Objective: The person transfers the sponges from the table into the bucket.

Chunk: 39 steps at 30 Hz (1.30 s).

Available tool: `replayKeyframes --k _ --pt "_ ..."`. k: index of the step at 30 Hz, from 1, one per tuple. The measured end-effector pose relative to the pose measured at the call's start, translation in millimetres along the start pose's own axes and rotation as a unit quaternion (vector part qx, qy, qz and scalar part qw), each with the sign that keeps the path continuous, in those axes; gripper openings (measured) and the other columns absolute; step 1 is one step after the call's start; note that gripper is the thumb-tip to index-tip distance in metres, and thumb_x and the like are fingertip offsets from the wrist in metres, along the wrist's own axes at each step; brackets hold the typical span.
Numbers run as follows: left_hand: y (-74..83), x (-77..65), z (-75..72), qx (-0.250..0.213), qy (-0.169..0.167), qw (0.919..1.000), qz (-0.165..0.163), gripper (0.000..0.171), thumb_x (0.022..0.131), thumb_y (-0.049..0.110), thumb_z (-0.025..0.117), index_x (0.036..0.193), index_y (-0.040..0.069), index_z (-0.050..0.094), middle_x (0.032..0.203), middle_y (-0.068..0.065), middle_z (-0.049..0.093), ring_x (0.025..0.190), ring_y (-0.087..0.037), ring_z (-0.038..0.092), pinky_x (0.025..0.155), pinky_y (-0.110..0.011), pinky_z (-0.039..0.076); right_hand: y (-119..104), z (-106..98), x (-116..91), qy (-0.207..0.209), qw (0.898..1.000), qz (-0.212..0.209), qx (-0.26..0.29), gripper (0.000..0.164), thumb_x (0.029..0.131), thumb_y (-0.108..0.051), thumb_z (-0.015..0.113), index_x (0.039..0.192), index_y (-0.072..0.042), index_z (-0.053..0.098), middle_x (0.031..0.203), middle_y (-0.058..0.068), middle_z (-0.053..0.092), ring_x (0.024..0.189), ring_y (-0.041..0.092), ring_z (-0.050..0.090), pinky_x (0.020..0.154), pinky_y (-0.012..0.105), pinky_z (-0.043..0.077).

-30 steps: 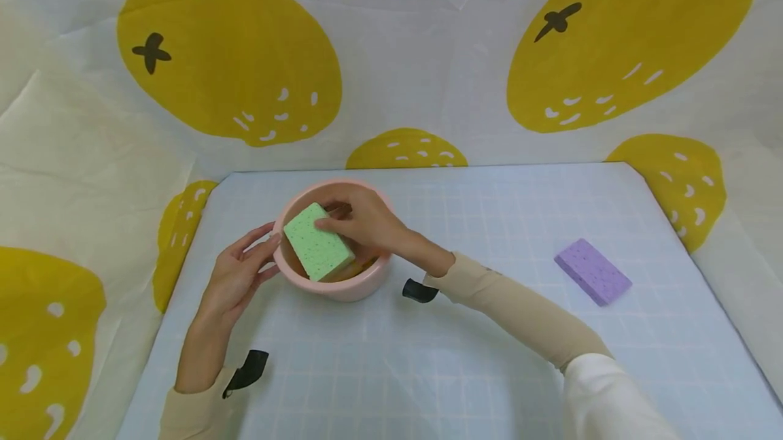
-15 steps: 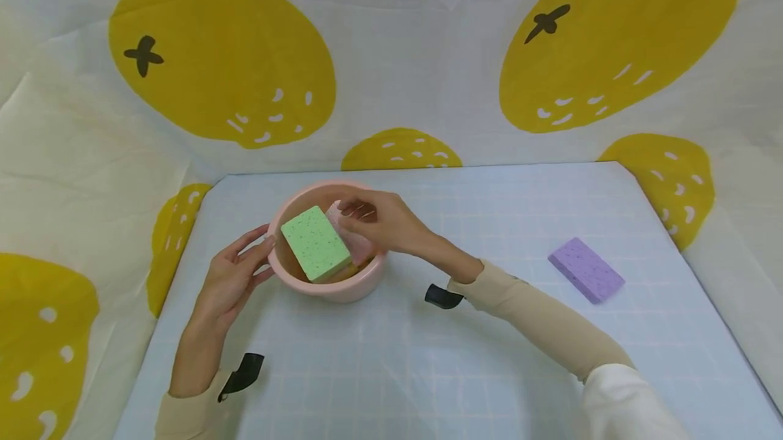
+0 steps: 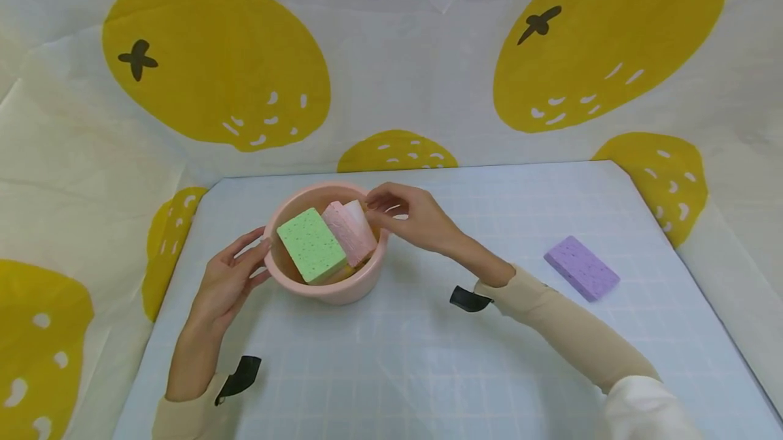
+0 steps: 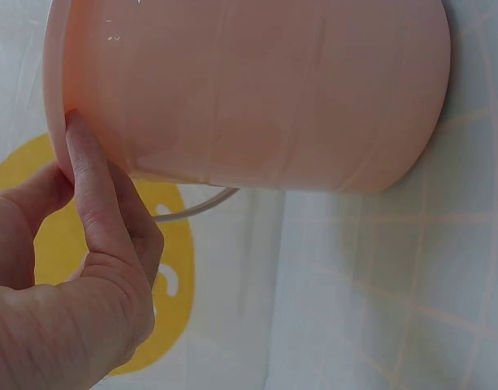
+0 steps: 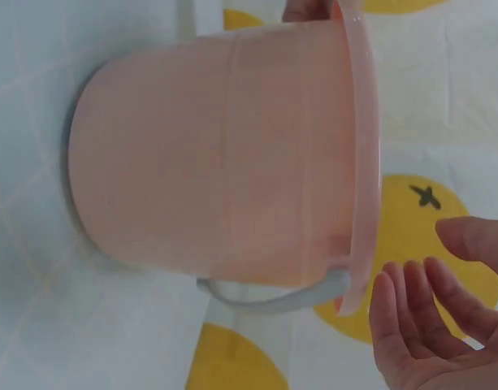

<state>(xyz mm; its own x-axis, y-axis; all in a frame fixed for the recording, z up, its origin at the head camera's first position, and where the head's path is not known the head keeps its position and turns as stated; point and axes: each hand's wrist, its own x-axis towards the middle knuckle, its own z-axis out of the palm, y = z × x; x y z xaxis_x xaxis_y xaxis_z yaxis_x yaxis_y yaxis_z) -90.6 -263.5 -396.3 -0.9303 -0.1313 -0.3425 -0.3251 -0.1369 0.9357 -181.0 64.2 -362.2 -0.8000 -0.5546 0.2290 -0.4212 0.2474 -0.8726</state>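
A pink bucket (image 3: 342,294) stands upright on the table, its grey handle (image 5: 285,302) hanging down the side. My left hand (image 3: 231,278) pinches the rim at the left, thumb and fingers on either side of it in the left wrist view. Inside, a green sponge (image 3: 311,246) lies tilted beside a pink sponge (image 3: 350,234). A white piece (image 3: 356,211) shows behind the pink one, and something yellow peeks out beneath, mostly hidden. Over the right rim my right hand (image 3: 416,217) hovers, fingers loosely bent and holding nothing.
A purple sponge (image 3: 582,268) lies flat on the right of the light blue gridded table (image 3: 428,372). White cloth (image 3: 404,66) printed with large yellow fruit rises behind and along the sides.
My right hand has drawn out of the bucket to the right rim, uncovering the pink sponge and the white piece. The left hand keeps its grip on the rim.
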Motion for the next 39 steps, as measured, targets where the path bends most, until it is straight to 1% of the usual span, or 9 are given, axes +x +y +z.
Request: replayKeyframes --k 4,10,14,18,25,33,39 --pt "-0.3 0.1 -0.4 -0.001 -0.001 1.0000 0.001 0.080 0.090 0.036 0.080 0.155 0.009 0.043 0.116 0.010 0.072 0.098 -0.008 0.069 0.086 -0.026 0.059 5.8 -10.4 -9.1 0.009 1.000 0.013 -0.003 0.029 0.097 -0.018 0.074 0.122 -0.005 0.069 0.115 0.003 0.070 0.105 0.017 0.065 0.097 0.036 0.057" --pt "-0.9 0.2 -0.5 -0.005 -0.001 1.0000 0.001 0.078 0.090 0.035 0.080 0.154 0.009 0.043 0.115 0.010 0.072 0.097 -0.008 0.070 0.085 -0.026 0.059 16.0 -25.7 -24.6 0.024 0.999 0.032 -0.003 0.028 0.097 -0.018 0.073 0.122 -0.007 0.068 0.117 0.004 0.070 0.106 0.018 0.065 0.098 0.036 0.056" --pt "-0.9 0.6 -0.5 -0.005 0.000 1.0000 0.003 0.079 0.090 0.035 0.080 0.155 0.009 0.043 0.116 0.010 0.072 0.098 -0.008 0.070 0.086 -0.026 0.059 22.4 -36.4 -35.3 0.033 0.999 0.034 -0.003 0.027 0.098 -0.017 0.073 0.122 -0.007 0.068 0.118 0.005 0.069 0.106 0.019 0.065 0.099 0.036 0.056" --pt "-0.7 1.5 -0.8 -0.006 -0.002 1.0000 0.004 0.078 0.090 0.035 0.080 0.154 0.010 0.043 0.117 0.010 0.072 0.097 -0.009 0.069 0.086 -0.026 0.059 30.4 -47.3 -46.5 0.044 0.998 0.036 -0.007 0.027 0.098 -0.016 0.072 0.123 -0.006 0.067 0.118 0.006 0.069 0.106 0.020 0.065 0.100 0.032 0.055" --pt "-0.4 1.8 -1.0 0.002 0.000 1.0000 0.001 0.081 0.090 0.037 0.080 0.156 0.010 0.042 0.117 0.010 0.071 0.098 -0.008 0.069 0.086 -0.025 0.059 44.4 -64.0 -65.7 0.061 0.996 0.061 -0.005 0.027 0.099 -0.016 0.072 0.123 -0.006 0.067 0.119 0.005 0.069 0.108 0.018 0.065 0.100 0.026 0.053" --pt "-0.8 2.1 -0.9 -0.006 -0.007 1.0000 0.001 0.079 0.090 0.035 0.080 0.155 0.009 0.042 0.117 0.010 0.072 0.098 -0.008 0.069 0.086 -0.026 0.059 60.4 -79.4 -88.9 0.086 0.993 0.081 -0.009 0.027 0.099 -0.017 0.071 0.124 -0.006 0.067 0.119 0.010 0.069 0.107 0.020 0.066 0.099 0.021 0.052" --pt "-0.4 0.8 -1.1 0.003 -0.004 1.0000 -0.002 0.081 0.090 0.037 0.080 0.156 0.010 0.041 0.117 0.010 0.071 0.098 -0.008 0.069 0.086 -0.025 0.059 68.1 -90.2 -105.8 0.103 0.990 0.095 -0.021 0.028 0.099 -0.016 0.072 0.124 -0.005 0.066 0.119 0.009 0.068 0.106 0.016 0.066 0.098 0.018 0.051"
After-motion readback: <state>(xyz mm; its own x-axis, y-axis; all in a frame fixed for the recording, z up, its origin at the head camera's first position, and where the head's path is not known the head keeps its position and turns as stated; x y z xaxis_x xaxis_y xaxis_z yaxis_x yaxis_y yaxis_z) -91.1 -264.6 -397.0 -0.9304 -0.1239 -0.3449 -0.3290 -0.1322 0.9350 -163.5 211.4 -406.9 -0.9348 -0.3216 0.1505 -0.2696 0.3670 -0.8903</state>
